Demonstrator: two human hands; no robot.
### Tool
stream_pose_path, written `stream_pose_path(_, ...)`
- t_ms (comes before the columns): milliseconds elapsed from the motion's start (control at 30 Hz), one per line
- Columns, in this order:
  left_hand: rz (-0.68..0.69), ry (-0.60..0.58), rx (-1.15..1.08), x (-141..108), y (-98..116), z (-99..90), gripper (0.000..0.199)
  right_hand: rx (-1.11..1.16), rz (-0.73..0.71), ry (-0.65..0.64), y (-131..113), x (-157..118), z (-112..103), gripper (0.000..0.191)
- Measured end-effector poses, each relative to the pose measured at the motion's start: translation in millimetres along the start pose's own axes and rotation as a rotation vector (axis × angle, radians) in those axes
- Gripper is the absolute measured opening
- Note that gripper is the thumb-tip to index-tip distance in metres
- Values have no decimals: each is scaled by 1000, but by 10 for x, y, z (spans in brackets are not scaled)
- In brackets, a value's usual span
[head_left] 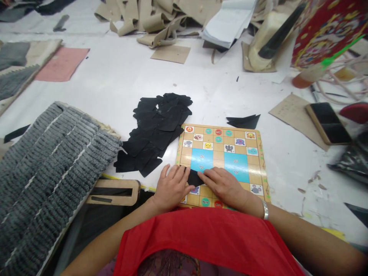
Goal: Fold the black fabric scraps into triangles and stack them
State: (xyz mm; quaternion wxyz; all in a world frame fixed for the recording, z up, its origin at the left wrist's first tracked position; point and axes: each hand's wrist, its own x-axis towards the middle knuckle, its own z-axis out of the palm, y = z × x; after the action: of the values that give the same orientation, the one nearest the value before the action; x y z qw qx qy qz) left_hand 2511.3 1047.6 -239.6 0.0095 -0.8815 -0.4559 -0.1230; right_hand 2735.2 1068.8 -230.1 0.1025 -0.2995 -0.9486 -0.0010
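A small black piece of thin material (195, 178) lies on a colourful animal board game sheet (255, 168). My left hand (171, 187) grips its left end, fingers bent over it and the thumb at its lower edge. At its right end, the bunched fingers of my right hand (227, 187) press on the piece. My palms hide part of the board. Beyond my left hand is a heap of similar black pieces (155, 126). A few more black pieces (244, 121) rest just behind the board's top edge.
Grey striped textile (57, 168) and a slotted wooden template (115, 191) are on the left. Beige strips (161, 15), a paper pad (228, 23) and a whitish container (263, 42) stand at the back. To the right lie a phone (327, 122) and cardboard (293, 115).
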Motion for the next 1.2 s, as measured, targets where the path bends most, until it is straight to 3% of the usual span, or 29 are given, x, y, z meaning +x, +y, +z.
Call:
stream_pose_path(267, 118, -91, 94, 59, 85, -42, 64, -14, 4, 50, 23, -132, -83, 30)
stream_pose_path(467, 162, -137, 151, 111, 157, -108, 60, -24, 35, 72, 42, -266, -82, 28)
stream_pose_path(667, 226, -69, 140, 158, 248, -24, 71, -21, 45, 14, 30, -305, -102, 29)
stream_pose_path(867, 235, -55, 132, 155, 333, 56, 63, 6, 62, -35, 39, -347, -136, 29)
stream_pose_path(933, 265, -53, 102, 138, 339, 92, 64, 68, 99, -12, 41, -382, -124, 28)
stream_pose_path(1100, 255, 33, 83, 84, 349, 161, 64, 180, 344, 187, 1, -462, -35, 23)
stream_pose_path(1200, 260, 53, 76, 73, 351, 166, 64, 168, 329, 159, -24, -493, 2, 28)
